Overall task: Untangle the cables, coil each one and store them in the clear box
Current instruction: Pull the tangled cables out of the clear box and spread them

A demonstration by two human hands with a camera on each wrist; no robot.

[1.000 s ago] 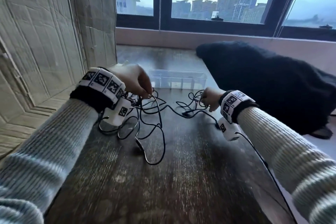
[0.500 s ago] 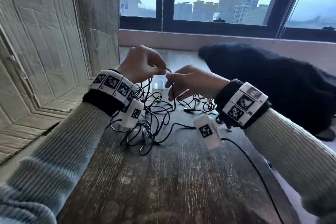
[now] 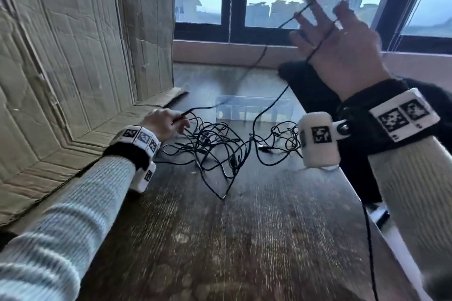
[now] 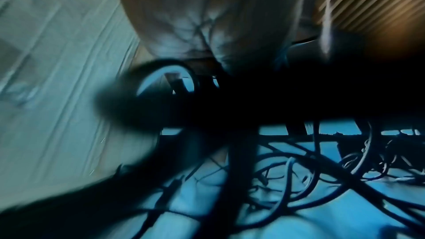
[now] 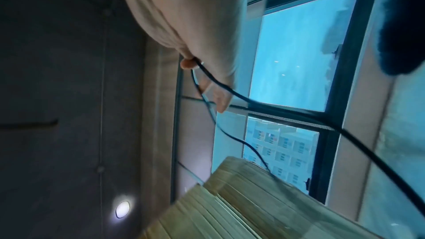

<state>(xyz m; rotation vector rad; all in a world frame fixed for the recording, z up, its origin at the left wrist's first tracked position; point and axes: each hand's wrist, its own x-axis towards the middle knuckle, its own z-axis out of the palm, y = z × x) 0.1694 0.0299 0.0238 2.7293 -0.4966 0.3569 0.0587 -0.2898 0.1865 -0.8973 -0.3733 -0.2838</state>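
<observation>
A tangle of thin black cables [image 3: 220, 146] lies on the dark wooden table [image 3: 232, 239]. Just behind it stands the clear box [image 3: 252, 110]. My left hand [image 3: 171, 122] sits low at the tangle's left edge and pinches one cable end. My right hand [image 3: 337, 39] is raised high in front of the window with its fingers spread. One black cable [image 3: 271, 105] runs up from the tangle and loops across them. In the right wrist view the thumb [image 5: 187, 63] pins that cable [image 5: 230, 90]. The left wrist view is dark and blurred, showing only cable loops [image 4: 299, 170].
Flattened cardboard [image 3: 73, 56] leans along the left side of the table. A black garment [image 3: 318, 95] lies at the right, past the table's right edge. A window sill [image 3: 220, 54] runs behind the box.
My right hand has risen up and to the right, drawing one cable out of the tangle. My left hand has dropped to the table at the tangle's left.
</observation>
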